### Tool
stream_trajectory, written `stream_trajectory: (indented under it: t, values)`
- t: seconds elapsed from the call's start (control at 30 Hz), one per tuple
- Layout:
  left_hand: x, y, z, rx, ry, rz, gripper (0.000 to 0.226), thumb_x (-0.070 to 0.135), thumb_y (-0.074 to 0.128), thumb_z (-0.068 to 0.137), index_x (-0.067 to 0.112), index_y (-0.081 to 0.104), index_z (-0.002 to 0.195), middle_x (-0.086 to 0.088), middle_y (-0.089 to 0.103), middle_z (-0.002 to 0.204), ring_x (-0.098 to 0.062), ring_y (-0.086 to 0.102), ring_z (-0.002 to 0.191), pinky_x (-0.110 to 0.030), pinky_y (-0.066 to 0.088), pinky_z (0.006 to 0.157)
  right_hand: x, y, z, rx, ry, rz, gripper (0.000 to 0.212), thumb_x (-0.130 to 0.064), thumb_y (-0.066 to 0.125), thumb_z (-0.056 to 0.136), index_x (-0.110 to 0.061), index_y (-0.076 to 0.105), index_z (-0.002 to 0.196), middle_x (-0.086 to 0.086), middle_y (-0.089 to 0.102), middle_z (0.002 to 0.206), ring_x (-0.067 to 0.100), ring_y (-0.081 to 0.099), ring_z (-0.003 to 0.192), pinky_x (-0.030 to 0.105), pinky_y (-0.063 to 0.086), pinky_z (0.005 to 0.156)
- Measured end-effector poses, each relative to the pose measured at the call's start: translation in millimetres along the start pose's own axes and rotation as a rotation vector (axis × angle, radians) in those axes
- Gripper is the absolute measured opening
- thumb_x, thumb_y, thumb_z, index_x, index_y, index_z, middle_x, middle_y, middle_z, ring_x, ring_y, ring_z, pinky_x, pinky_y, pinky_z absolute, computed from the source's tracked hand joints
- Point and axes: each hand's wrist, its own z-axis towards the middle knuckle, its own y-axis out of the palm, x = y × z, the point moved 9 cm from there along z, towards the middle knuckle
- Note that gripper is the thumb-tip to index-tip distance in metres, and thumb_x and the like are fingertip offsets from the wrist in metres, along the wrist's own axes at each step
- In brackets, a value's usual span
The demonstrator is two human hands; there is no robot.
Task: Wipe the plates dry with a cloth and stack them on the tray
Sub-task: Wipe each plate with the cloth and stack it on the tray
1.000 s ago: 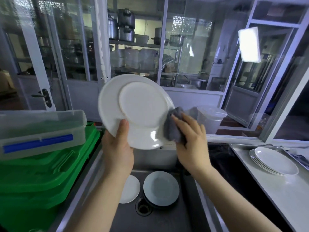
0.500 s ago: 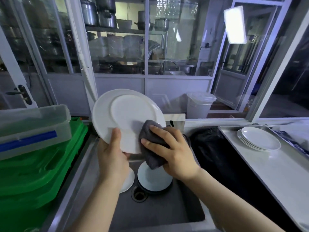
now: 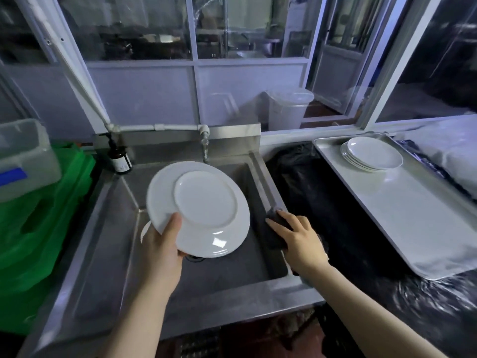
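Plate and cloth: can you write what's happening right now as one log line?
left hand: holds plate over sink | right hand: holds cloth at sink edge | tray: plate stack

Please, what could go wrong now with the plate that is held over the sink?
The left hand alone holds the plate by its lower rim, tilted over the steel sink; it could slip and break there. The right hand presses the cloth at the sink's edge, so it cannot help. The stack is far across the tray.
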Motion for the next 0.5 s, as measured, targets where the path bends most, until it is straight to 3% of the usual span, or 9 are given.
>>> stream_trajectory:
  t: [0.07,0.13,0.27,0.37,0.43,0.5]
  values:
    - [-16.0,2.2,-2.3,-0.012,-0.060,-0.017,0.034,0.035,0.065,0.075,0.033,0.064,0.109,0.011,0.073,0.094,-0.013,0.070,0.087,-0.027,0.056,0.055,35.0,45.5,-29.1,-0.232,0.089,-0.092,0.071,-0.006,0.051,0.085,-0.036,0.036,0.147,-0.002,0.027,0.155,0.028,0.033,0.126,0.035,0.041,0.099]
    - [-25.8,5.2,-4.7,-0.038,-0.071,0.013,0.043,0.034,0.063,0.077,0.031,0.060,0.120,0.010,0.073,0.101,-0.010,0.070,0.092,-0.027,0.056,0.059,56.0,76.8,-52.5,-0.363,0.125,-0.129,0.072,-0.011,0.047,0.086,-0.039,0.028,0.149,-0.005,0.020,0.156,0.025,0.030,0.126,0.032,0.037,0.102]
    - [-42.4,10.5,-12.1,-0.031,-0.073,0.090,0.023,0.025,0.063,0.091,0.033,0.064,0.112,0.013,0.073,0.102,-0.010,0.069,0.095,-0.025,0.055,0.063,73.4,119.8,-80.9,-0.558,0.167,-0.110,0.075,-0.015,0.050,0.084,-0.042,0.024,0.149,-0.005,0.011,0.158,0.027,0.024,0.131,0.036,0.031,0.107]
    - [-56.5,14.8,-19.7,-0.009,-0.106,0.172,0.019,0.023,0.059,0.094,0.040,0.066,0.102,0.020,0.073,0.098,-0.006,0.066,0.096,-0.029,0.052,0.071,76.4,135.0,-83.5,-0.675,0.178,-0.026,0.081,-0.037,0.063,0.080,-0.043,0.022,0.149,-0.007,0.003,0.159,0.030,0.013,0.137,0.043,0.025,0.110]
    - [-59.8,20.2,-26.3,-0.022,-0.100,0.233,0.025,0.023,0.059,0.094,0.047,0.067,0.095,0.025,0.071,0.098,-0.001,0.064,0.098,-0.030,0.049,0.079,76.7,132.9,-78.5,-0.743,0.183,0.041,0.083,-0.053,0.065,0.076,-0.045,0.025,0.148,-0.009,0.007,0.159,0.031,0.012,0.138,0.047,0.022,0.111]
    - [-59.1,27.1,-32.7,-0.061,-0.064,0.331,0.024,0.022,0.058,0.095,0.045,0.065,0.096,0.032,0.068,0.096,0.009,0.062,0.094,-0.025,0.047,0.080,73.8,120.4,-68.8,-0.697,0.210,0.113,0.076,-0.060,0.062,0.077,-0.044,0.033,0.145,-0.011,0.020,0.157,0.027,0.017,0.139,0.047,0.021,0.110]
